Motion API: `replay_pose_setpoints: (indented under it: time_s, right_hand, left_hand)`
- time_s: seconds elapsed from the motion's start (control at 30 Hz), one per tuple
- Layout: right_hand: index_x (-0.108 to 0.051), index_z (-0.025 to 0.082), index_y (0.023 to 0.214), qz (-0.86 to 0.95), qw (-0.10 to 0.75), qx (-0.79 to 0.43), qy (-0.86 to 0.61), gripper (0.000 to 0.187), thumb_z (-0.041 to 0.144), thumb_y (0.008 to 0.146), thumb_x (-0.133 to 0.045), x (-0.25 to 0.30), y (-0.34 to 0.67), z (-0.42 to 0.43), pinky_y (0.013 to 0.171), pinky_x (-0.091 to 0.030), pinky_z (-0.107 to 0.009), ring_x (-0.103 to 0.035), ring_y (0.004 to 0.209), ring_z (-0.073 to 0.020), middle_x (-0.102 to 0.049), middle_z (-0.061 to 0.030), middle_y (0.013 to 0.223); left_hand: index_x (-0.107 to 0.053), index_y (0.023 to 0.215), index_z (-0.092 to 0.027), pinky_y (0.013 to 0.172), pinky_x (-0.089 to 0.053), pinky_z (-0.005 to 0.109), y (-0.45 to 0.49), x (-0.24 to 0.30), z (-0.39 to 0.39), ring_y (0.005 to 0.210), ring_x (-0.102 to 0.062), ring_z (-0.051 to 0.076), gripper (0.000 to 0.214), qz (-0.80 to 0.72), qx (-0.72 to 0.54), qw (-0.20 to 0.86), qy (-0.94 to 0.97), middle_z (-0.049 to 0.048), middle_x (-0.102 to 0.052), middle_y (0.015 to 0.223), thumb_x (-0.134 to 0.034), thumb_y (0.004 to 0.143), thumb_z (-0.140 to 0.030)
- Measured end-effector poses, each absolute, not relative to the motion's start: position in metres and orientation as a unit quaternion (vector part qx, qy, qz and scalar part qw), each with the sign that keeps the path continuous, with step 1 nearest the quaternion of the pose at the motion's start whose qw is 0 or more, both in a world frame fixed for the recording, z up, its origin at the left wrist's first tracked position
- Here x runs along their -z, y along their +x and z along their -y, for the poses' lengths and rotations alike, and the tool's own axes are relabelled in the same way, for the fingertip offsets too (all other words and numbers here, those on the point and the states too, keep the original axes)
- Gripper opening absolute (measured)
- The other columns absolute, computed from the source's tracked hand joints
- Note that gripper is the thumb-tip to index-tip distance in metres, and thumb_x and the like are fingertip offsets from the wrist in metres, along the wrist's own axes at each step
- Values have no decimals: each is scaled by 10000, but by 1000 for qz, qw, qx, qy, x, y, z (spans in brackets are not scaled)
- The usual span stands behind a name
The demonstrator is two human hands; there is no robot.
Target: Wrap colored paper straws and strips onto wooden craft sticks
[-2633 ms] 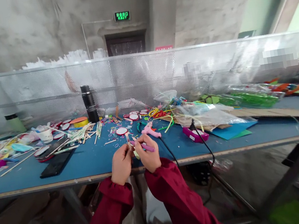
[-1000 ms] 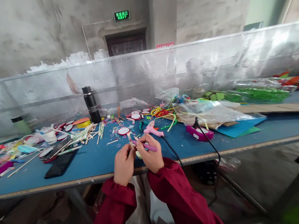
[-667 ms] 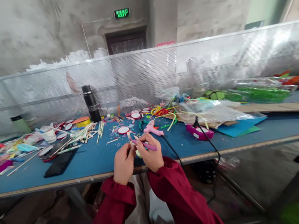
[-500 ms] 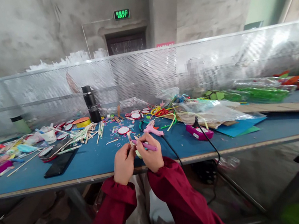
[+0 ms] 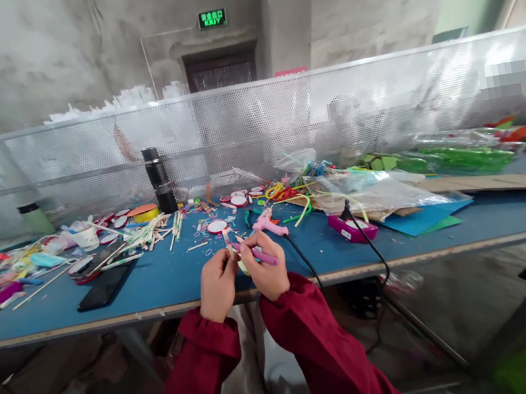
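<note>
My left hand [image 5: 217,287] pinches a flat wooden craft stick [image 5: 227,237], which stands up from between thumb and fingers. In my right hand [image 5: 270,274] is a purple pen [image 5: 267,258], its tip end close against the stick. Both hands meet just above the front edge of the table. Something pale yellow [image 5: 243,267] shows partly below and between them, its kind unclear. Just beyond the fingers lies a round white disc with a red rim [image 5: 217,226]. A pink glue gun [image 5: 270,223] rests close to my right hand.
A black phone [image 5: 107,287], craft sticks [image 5: 149,233], a paper cup [image 5: 84,236] and a black bottle [image 5: 160,183] stand or lie to the left. On the right are a purple box [image 5: 352,228], a black cable [image 5: 377,257] and plastic bags [image 5: 372,191]. A perforated metal screen [image 5: 246,126] borders the back.
The view has shifted slightly. Both hands keep nearly the same place and grip, with the pen still held against the stick.
</note>
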State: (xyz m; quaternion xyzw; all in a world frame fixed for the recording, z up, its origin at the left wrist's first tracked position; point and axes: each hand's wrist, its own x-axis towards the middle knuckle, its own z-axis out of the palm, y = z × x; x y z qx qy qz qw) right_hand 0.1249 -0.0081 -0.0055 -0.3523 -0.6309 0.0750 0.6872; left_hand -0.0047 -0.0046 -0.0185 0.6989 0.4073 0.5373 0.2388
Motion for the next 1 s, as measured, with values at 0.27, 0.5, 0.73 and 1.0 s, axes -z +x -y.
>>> replay_pose_setpoints:
  time_s: [0.27, 0.5, 0.73, 1.0]
  right_hand:
    - [-587, 227, 731, 639, 677, -70, -357, 153, 217, 882, -570, 5, 124, 7, 691, -469, -291, -602, 693, -156, -630, 13, 709]
    - [-580, 230, 743, 639, 674, -63, -364, 153, 221, 894, -561, 6, 124, 7, 709, -468, -293, -610, 711, -161, -631, 11, 721]
    - [-585, 231, 753, 637, 673, -71, -370, 161, 236, 911, -553, 6, 124, 7, 718, -472, -295, -610, 731, -167, -638, 4, 733]
    - [-591, 222, 751, 633, 678, -67, -369, 163, 228, 910, -556, 7, 125, 5, 706, -464, -293, -612, 721, -161, -639, 6, 727]
  left_hand:
    - [-525, 707, -200, 588, -318, 258, -5, 20, 4, 625, -449, 145, 396, -414, -535, 225, 701, -30, -489, 632, -500, 974, -492]
    - [-534, 727, -199, 595, -311, 262, -5, 20, 5, 641, -440, 144, 365, -413, -535, 225, 702, -30, -485, 652, -513, 982, -460]
    - [-515, 725, -206, 599, -314, 266, -5, 22, 3, 647, -449, 151, 358, -409, -534, 223, 706, -27, -493, 663, -506, 984, -452]
    - [-513, 744, -204, 618, -312, 271, -5, 21, 5, 659, -439, 153, 353, -407, -530, 223, 709, -28, -479, 679, -502, 994, -453]
